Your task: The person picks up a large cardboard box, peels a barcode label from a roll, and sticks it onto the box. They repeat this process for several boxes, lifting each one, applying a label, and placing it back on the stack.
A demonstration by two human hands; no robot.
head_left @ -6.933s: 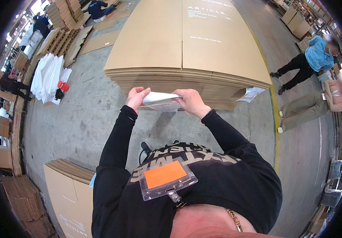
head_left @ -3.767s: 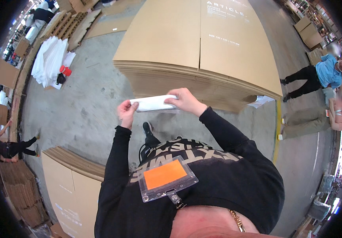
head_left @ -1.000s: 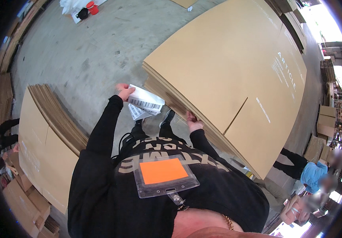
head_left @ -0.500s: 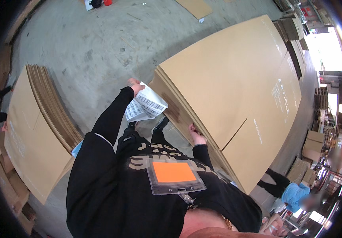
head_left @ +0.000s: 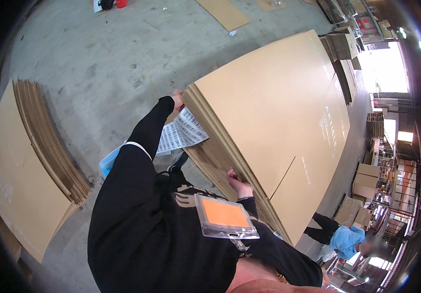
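My left hand (head_left: 178, 100) is closed on printed label sheets (head_left: 181, 133), white with rows of barcodes, which hang below it. That hand is right by the near-left corner of a large stack of flattened cardboard boxes (head_left: 264, 107). Along the stack's near edge, my right hand (head_left: 240, 185) has its fingers curled against the cardboard and appears to grip several layers; part of its grip is hidden. Brown box undersides show beneath the top layers, behind the labels.
Another stack of flattened boxes (head_left: 20, 161) leans at the left. A loose cardboard sheet (head_left: 224, 13) lies on the concrete floor (head_left: 98, 58) ahead. A person in a blue top (head_left: 345, 241) stands at the right, near more boxes (head_left: 366, 178). An orange badge (head_left: 225, 213) hangs on my chest.
My left hand has moved with the label sheets to the corner of the box stack. My right hand stays at the stack's edge. The whole view has shifted slightly.
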